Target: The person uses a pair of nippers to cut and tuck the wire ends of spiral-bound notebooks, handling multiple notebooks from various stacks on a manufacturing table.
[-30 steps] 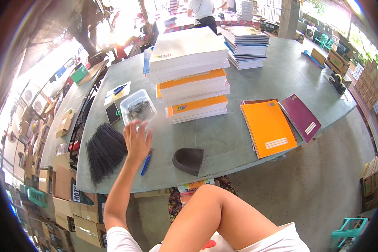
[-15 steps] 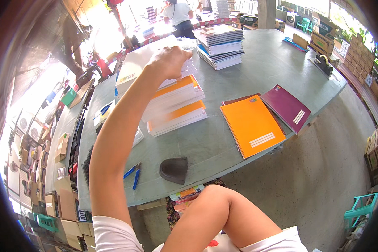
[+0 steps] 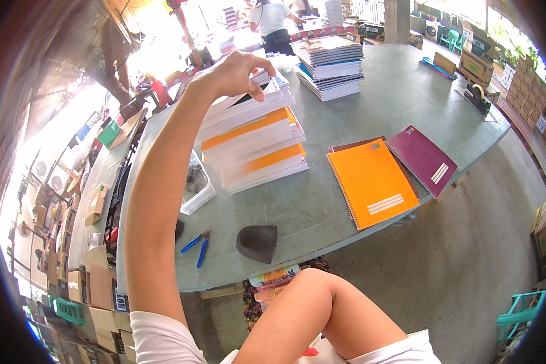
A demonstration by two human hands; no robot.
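My left arm reaches up across the table's left side. My left hand [image 3: 244, 76] is at the top of a tall stack of paper blocks [image 3: 261, 155], white with orange sheets between. Its thumb and fingers are curled round the edge of the top paper block [image 3: 259, 79]. My right arm [image 3: 321, 303] is bent sharply at the lower middle, and its hand is out of view. Beside the stack lies a white plastic tray [image 3: 207, 197] with dark contents, partly behind my left forearm. Blue-handled cutters [image 3: 200, 246] and a dark rounded block [image 3: 258, 244] lie nearer me.
An orange spiral notebook [image 3: 373, 182] and a purple notebook [image 3: 421, 161] lie at the table's right edge. Another notebook stack [image 3: 329, 67] stands farther back. A tape dispenser [image 3: 478, 100] sits at the far right corner. Beyond the table, a person [image 3: 272, 24] stands.
The large white printed slab left of the stack no longer shows. My left hand's fingers now curl over the stack's top edge. The tray is more visible; the view has shifted slightly.
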